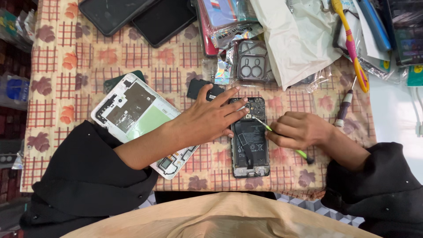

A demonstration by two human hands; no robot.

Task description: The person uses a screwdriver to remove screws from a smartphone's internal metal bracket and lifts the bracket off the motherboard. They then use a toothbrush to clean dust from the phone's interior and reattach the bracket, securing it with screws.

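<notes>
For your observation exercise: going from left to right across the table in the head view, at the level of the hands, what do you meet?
White phone frame → left hand → opened phone → green-handled tool → right hand → screwdriver.

A black sleeve [83, 172] is covering part of the white tablet frame [132, 110]; frame edges are cropping dark phone screens [128, 13].

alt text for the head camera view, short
A left hand steadies an opened phone on a patterned tablecloth while the right hand works a green tool into it. A white frame lies to the left.
</notes>
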